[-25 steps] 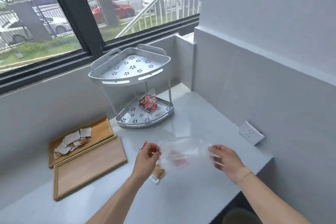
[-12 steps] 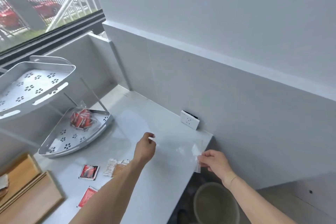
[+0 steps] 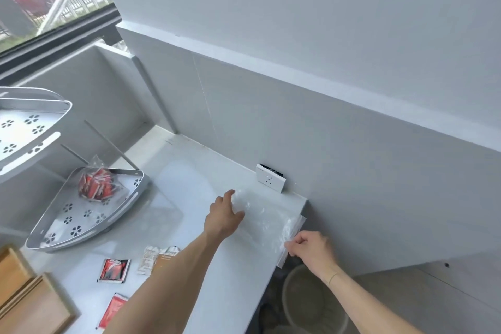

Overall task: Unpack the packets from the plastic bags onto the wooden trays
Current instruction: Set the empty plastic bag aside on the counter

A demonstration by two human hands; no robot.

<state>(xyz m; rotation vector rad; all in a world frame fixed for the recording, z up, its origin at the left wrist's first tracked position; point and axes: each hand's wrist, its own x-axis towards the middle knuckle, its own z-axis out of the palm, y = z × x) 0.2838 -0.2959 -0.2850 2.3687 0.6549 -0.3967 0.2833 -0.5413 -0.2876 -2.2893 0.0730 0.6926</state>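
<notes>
An empty clear plastic bag [image 3: 261, 221] is stretched over the counter's right end. My left hand [image 3: 223, 215] grips its crumpled far-left end. My right hand [image 3: 311, 248] pinches its right edge at the counter's corner. Loose packets lie on the counter: a red one [image 3: 113, 270], another red one [image 3: 112, 309] and two pale ones [image 3: 157, 256] partly behind my left forearm. A second bag full of red packets [image 3: 97, 184] sits in the lower tier of the corner rack [image 3: 54, 236]. Wooden trays [image 3: 29, 304] show at the bottom left.
A white socket block [image 3: 270, 177] lies on the counter against the grey wall. A round bin [image 3: 311, 298] stands on the floor below the counter's right edge. The rack's upper tier [image 3: 27, 127] overhangs the left side. A window is at the top left.
The view swung right, away from the trays. Packets that were in the bag now lie loose on the counter. Both hands carried the emptied bag to the counter's right end.
</notes>
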